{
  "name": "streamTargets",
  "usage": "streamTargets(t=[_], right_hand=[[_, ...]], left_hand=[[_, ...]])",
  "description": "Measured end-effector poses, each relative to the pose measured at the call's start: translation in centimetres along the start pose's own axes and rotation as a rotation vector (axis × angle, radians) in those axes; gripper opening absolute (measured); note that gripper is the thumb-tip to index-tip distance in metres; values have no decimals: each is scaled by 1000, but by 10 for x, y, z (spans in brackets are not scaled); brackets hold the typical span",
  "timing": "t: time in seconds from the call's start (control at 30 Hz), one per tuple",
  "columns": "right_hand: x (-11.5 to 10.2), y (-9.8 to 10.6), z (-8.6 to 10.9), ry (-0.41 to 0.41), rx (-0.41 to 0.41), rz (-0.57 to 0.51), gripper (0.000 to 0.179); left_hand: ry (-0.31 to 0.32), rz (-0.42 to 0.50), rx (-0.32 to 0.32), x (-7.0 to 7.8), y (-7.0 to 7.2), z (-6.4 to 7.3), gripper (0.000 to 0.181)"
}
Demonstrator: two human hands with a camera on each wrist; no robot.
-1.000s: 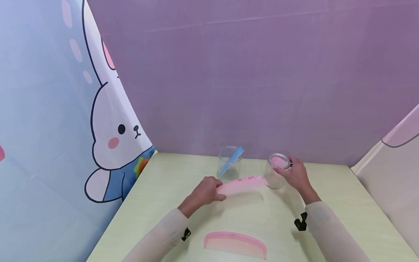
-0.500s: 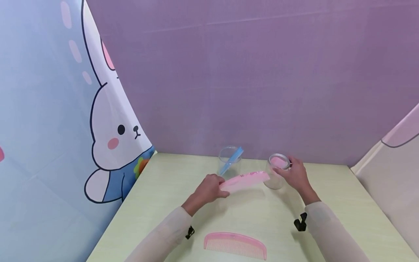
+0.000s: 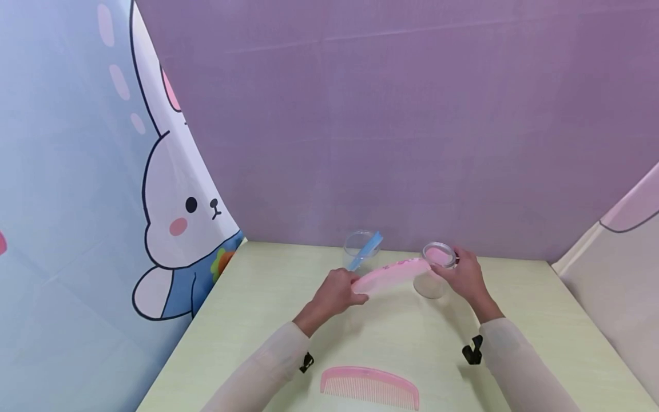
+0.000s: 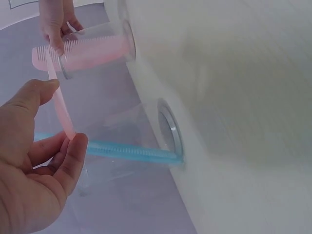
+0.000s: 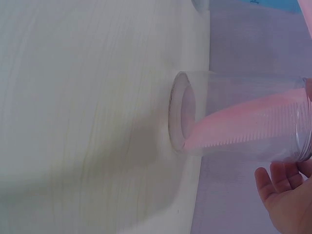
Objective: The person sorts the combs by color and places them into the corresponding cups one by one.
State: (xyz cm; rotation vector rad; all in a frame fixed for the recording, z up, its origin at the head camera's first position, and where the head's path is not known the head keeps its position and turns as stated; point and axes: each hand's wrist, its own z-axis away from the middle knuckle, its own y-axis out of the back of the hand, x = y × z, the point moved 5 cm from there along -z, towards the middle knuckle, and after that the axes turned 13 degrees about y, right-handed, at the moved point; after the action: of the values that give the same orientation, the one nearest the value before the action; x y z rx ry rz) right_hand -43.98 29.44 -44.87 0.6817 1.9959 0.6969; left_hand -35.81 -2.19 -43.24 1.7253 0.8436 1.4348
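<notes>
My left hand (image 3: 334, 292) pinches a pink comb (image 3: 393, 273) by one end, between thumb and fingertips, above the table. The comb's far end overlaps the rim of a clear jar (image 3: 429, 288) in the head view. Near that rim, my right hand (image 3: 465, 277) holds the upright jar. Inside the jar leans another pink comb (image 5: 248, 122), seen through the wall in the right wrist view. To the left stands a second clear jar (image 3: 355, 243) with a blue comb (image 3: 365, 252) leaning in it; the left hand partly covers it in the head view.
A third pink comb (image 3: 369, 386) lies flat near the front of the pale table (image 3: 247, 343). A purple backdrop (image 3: 391, 126) rises just behind the jars. A curtain with a rabbit print (image 3: 180, 194) hangs on the left.
My left hand has moved right and away from me, lifting the pink comb so its far end reaches the right jar's rim. The right hand and that jar stay in place.
</notes>
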Motion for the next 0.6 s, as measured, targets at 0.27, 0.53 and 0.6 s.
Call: streamTargets(t=[0.27, 0.53, 0.6], right_hand=[[-2, 0, -1, 12, 17, 2, 63], [-1, 0, -1, 23, 16, 5, 53], [-1, 1, -1, 23, 17, 10, 53]], left_hand=[[-19, -22, 26, 13, -1, -3, 27], [31, -47, 22, 23, -3, -7, 29], [46, -51, 19, 24, -4, -9, 29]])
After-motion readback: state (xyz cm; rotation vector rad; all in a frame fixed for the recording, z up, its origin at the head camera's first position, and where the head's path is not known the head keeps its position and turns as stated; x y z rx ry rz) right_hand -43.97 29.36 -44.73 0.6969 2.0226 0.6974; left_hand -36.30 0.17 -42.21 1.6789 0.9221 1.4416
